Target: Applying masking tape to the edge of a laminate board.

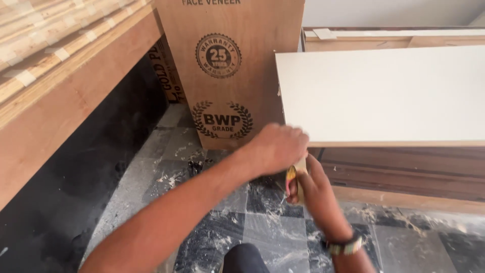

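1. Below the front left corner of the white board (384, 93), a roll of tape (294, 178) is held between both hands, just under the board's lower edge.
2. The right hand (316, 189) is closed around the roll from below and from the right; the wrist carries a wristband (344, 246).
3. The left hand (278, 147) is clenched over the top of the roll; whether a loose tape end is pinched in it cannot be told.
4. The roll stands on its edge, its open side turned to the left, and the board corner lies just above and to the right of it.
5. The left hand is nearer to the board corner and almost touches it.
6. Behind the hands a brown plywood sheet (230, 71) stands upright on the dusty tiled floor (202, 202).
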